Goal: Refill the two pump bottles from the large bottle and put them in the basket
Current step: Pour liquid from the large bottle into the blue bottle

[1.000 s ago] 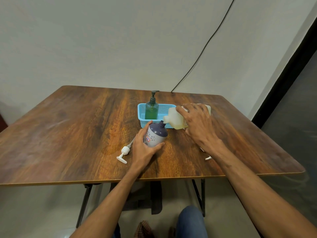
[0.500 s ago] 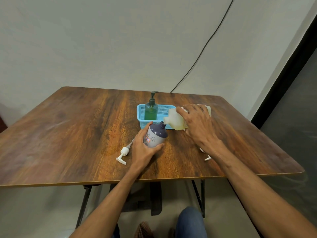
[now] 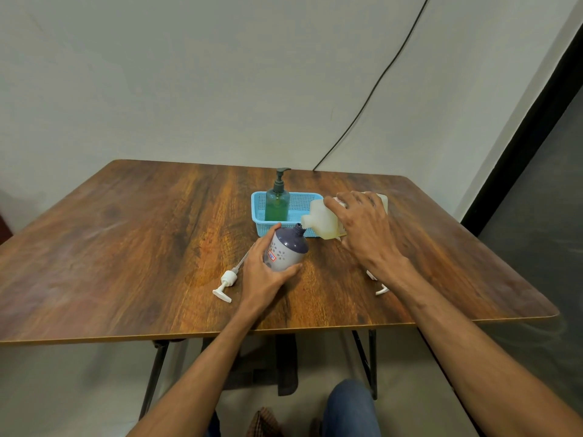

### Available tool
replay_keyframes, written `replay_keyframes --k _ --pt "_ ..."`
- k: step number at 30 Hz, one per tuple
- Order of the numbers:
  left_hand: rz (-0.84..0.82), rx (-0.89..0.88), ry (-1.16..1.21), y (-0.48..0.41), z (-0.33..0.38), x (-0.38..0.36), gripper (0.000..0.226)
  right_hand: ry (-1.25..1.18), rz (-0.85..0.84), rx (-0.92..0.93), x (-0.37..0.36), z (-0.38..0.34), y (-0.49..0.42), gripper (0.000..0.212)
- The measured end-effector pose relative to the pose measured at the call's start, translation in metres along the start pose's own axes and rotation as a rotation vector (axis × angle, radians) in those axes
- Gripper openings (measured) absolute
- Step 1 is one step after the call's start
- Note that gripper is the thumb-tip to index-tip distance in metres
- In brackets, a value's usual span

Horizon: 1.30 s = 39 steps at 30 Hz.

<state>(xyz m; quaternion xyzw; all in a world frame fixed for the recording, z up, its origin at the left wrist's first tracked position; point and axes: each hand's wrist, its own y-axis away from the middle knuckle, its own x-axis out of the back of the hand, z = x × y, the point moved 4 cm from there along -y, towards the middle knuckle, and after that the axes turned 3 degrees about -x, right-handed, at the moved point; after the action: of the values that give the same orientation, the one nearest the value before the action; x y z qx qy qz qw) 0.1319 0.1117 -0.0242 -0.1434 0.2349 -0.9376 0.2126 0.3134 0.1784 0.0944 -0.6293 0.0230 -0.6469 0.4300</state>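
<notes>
Basket (image 3: pixel 303 230) touching large bottle (image 3: pixel 321 223); table edge (image 3: pixel 284 330) near hands.

The scene is evenly but rather dimly lit, with soft indoor light and no hard-edged shadows. A faint pale sheen lies across the left part of the wooden table (image 3: pixel 132 241) and near its far right corner. Under the table the floor is shaded. The wide-angle lens bows the table's edges and slants the dark door frame (image 3: pixel 520 146) at the right. The centre is fairly sharp; the corners and the forearms near the bottom edge look soft and slightly smeared.
</notes>
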Motion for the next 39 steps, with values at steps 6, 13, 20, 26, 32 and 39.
replay_keyframes --k 6,13,20,26,32,39 --pt "-0.008 0.007 -0.007 -0.0001 -0.0017 -0.0001 0.092 0.000 -0.002 0.000 -0.0003 0.0005 0.0009 0.080" --pt "0.000 -0.004 -0.012 -0.0003 -0.0002 0.0001 0.092 0.022 -0.023 0.000 -0.0015 0.0011 -0.0004 0.080" --pt "0.003 -0.005 -0.018 -0.0005 -0.0007 -0.0001 0.093 0.042 -0.037 0.004 -0.0032 0.0017 -0.0009 0.080" --pt "-0.004 0.002 -0.021 -0.0004 -0.0030 -0.0014 0.092 0.054 -0.041 0.003 -0.0044 0.0021 -0.0005 0.083" --pt "-0.007 -0.005 -0.027 -0.0008 -0.0042 -0.0015 0.092 0.055 -0.033 0.002 -0.0034 0.0022 0.0001 0.082" --pt "-0.005 0.001 -0.014 -0.0004 -0.0046 -0.0020 0.092 0.054 -0.025 0.002 -0.0019 0.0023 0.0003 0.082"
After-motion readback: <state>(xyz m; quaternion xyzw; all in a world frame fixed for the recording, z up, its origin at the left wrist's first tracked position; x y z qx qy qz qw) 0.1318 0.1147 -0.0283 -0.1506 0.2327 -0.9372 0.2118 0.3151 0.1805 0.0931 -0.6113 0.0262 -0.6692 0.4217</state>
